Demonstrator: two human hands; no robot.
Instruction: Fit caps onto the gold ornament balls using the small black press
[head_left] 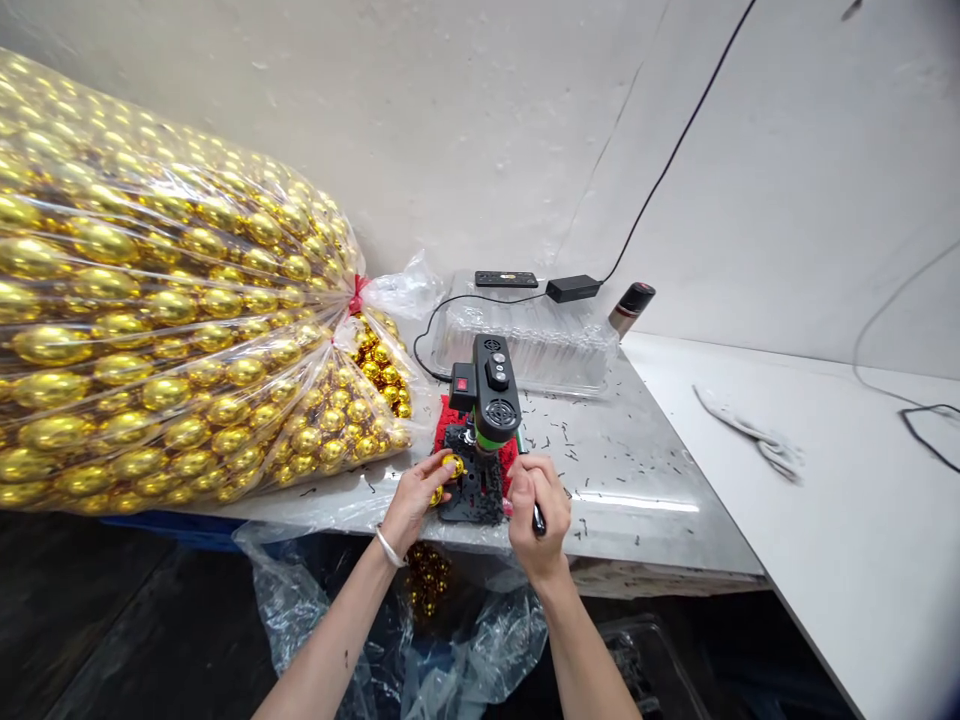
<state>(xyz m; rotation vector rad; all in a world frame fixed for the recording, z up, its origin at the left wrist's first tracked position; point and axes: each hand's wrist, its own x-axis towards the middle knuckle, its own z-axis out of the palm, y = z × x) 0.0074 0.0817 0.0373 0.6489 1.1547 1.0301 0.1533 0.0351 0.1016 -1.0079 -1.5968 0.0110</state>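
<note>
A small black bench-top drill press [496,385] stands at the front edge of the metal table, its base [469,508] sprinkled with dark shavings. My left hand [409,502] is closed on a shiny gold ball [454,465], held at the left side of the base beneath the machine's head. A second gold ball [436,495] shows under my fingers. To the right of the machine, my right hand [541,505] wraps round a black lever handle [539,520], whose tip sticks out below my fist. Where the tool meets the ball is too small to make out.
A huge clear bag of gold balls [165,330], tied with red, fills the left. Behind the machine are a clear plastic tray stack [532,345], a phone [506,279], a power adapter [574,289] and a bottle [631,308]. An open plastic bag [480,640] hangs below.
</note>
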